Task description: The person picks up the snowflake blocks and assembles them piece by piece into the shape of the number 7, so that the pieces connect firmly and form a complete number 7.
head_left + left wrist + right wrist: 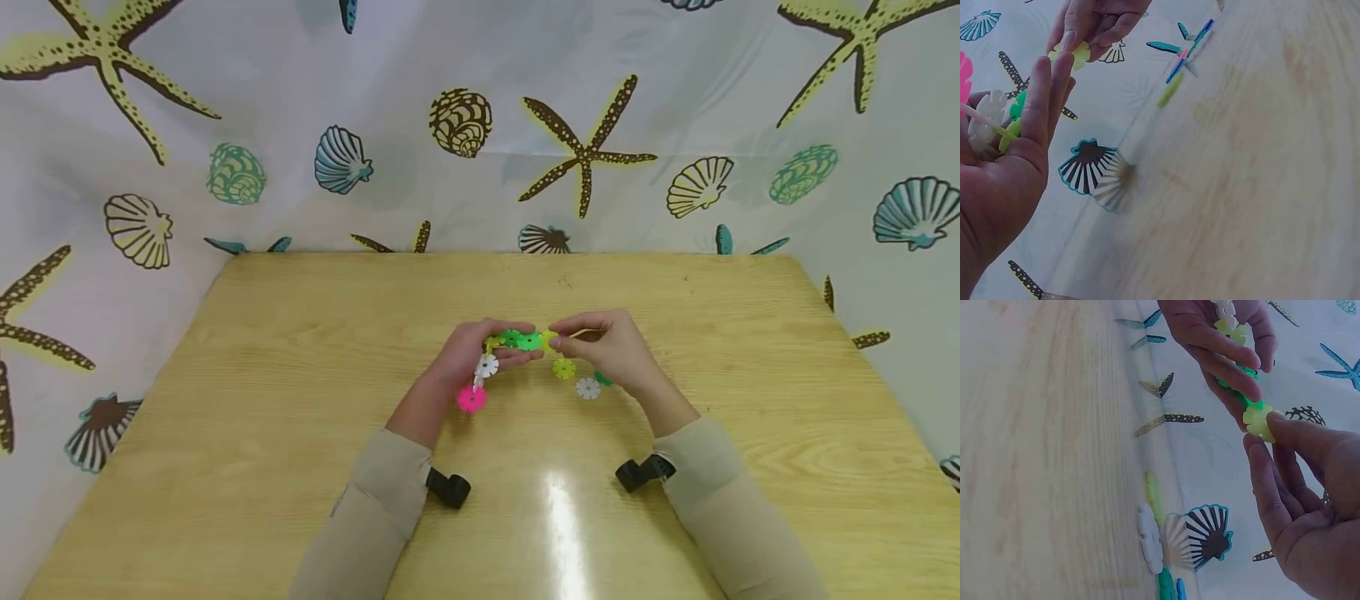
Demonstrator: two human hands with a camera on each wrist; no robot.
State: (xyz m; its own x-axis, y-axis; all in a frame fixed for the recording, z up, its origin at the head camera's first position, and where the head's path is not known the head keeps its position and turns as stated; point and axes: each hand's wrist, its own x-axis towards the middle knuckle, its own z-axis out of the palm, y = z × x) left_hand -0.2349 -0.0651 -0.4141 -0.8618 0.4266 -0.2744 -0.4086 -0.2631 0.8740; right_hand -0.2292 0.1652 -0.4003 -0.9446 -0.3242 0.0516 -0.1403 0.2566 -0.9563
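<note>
The left hand [467, 348] is loosely gripping a chain of notched discs [529, 341] above the surface [300, 400], and the right hand [618, 350] is pinching a yellow disc [1259, 422] at its end. A loose white disc [588, 388] and a green disc [603, 378] are lying nearby.

Runs as a bent chain [493, 342] of notched plastic discs through the left hand [459, 354], from a pink disc [472, 400] hanging lowest, past white discs [488, 366] and a yellow disc [1230, 331], to green discs [530, 342]. Meets, at the green end, another yellow disc [1259, 423], pinched by the right hand [620, 350].
</note>
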